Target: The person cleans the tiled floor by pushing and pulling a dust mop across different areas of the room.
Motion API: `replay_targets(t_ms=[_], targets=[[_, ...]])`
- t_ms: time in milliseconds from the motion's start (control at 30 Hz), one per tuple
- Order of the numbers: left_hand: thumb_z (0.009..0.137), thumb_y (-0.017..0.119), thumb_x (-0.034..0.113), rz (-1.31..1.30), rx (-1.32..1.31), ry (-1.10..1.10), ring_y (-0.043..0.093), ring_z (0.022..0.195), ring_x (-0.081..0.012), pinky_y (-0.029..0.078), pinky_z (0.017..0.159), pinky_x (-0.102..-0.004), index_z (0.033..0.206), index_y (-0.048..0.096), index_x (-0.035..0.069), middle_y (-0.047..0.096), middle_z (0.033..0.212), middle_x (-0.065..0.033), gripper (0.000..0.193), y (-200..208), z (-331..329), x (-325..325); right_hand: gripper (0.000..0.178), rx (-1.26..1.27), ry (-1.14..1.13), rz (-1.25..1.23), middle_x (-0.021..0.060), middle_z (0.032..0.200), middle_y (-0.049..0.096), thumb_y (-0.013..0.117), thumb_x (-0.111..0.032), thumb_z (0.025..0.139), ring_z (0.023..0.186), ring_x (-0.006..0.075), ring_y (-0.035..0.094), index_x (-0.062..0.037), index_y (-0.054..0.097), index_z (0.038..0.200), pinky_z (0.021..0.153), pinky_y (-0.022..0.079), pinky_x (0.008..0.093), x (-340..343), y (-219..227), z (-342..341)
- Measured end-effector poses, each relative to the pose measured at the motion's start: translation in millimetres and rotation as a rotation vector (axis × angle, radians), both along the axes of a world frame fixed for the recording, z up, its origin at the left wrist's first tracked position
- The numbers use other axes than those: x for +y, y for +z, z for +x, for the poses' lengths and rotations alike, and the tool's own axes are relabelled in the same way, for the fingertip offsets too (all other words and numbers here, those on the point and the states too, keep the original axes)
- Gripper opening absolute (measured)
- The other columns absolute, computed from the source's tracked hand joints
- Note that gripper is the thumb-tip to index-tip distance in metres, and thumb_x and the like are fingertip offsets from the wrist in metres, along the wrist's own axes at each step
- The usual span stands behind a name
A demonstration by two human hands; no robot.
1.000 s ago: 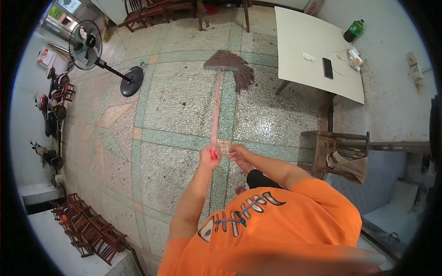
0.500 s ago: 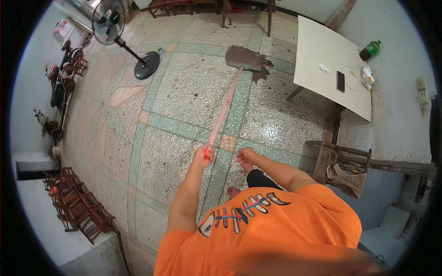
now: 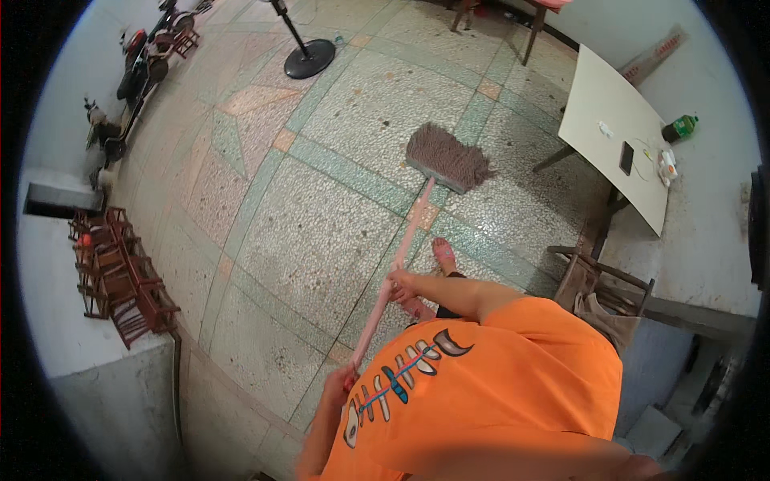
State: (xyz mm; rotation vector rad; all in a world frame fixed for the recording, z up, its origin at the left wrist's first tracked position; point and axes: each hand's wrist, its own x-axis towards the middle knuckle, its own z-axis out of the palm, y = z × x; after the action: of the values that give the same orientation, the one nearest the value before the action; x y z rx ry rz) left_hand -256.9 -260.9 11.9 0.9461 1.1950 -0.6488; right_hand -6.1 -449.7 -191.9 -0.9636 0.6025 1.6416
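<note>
A mop [image 3: 446, 157] with a shaggy grey-brown head lies on the speckled stone floor ahead of me. Its pink pole slants down toward my body. Close to my shirt, my left hand [image 3: 341, 383] is wrapped round the upper end of the pole. Further along the pole, my right hand [image 3: 400, 286] grips it around the middle. Both hands are closed. The mop head rests near a crossing of green tile bands, just beyond my foot in a pink sandal [image 3: 443, 255].
To the right stands a pale table [image 3: 611, 132] with a phone [image 3: 626, 158] and a green bottle [image 3: 680, 128]. A wooden chair [image 3: 601, 280] is nearer. A fan base [image 3: 310, 59] stands far left; small wooden stools [image 3: 120, 268] are stacked on a ledge at left.
The mop has been drawn back toward me. My left hand has pulled down to my body, and my right hand, earlier off the pole, now holds it. The view has shifted too.
</note>
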Motion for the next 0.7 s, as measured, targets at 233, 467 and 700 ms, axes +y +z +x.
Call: replay_targets(t_ms=[233, 467, 700], targets=[[0.083, 0.048, 0.023, 0.201, 0.158, 0.26, 0.041, 0.045, -0.0124, 0.036, 0.043, -0.0267, 0.068, 0.049, 0.003, 0.048, 0.055, -0.0057, 0.025, 127, 14, -53, 0.044, 0.256, 0.659, 0.036, 0.0154, 0.128, 0.037, 0.029, -0.023, 0.09, 0.111, 0.0238, 0.042, 0.004, 0.032, 0.125, 0.082, 0.036, 0.0368, 52, 110, -85], [0.083, 0.047, 0.023, 0.226, 0.055, 0.242, 0.041, 0.045, -0.0125, 0.036, 0.043, -0.0264, 0.068, 0.049, 0.003, 0.047, 0.055, -0.0057, 0.025, 105, 36, -59, 0.05, -0.224, 0.206, -0.224, 0.0172, 0.069, 0.053, 0.051, -0.019, 0.077, 0.047, 0.0184, 0.048, 0.0121, 0.032, 0.111, 0.04, 0.038, 0.0268, 29, 91, -81], [0.083, 0.047, 0.023, 0.252, -0.05, 0.18, 0.041, 0.046, -0.0126, 0.036, 0.044, -0.0262, 0.068, 0.049, 0.003, 0.046, 0.055, -0.0056, 0.026, 76, 112, -84, 0.024, -0.12, 0.072, -0.05, 0.0128, 0.075, 0.054, 0.053, -0.023, 0.076, 0.062, 0.0223, 0.052, 0.0011, 0.05, 0.08, 0.053, 0.043, 0.035, 13, 40, 29]])
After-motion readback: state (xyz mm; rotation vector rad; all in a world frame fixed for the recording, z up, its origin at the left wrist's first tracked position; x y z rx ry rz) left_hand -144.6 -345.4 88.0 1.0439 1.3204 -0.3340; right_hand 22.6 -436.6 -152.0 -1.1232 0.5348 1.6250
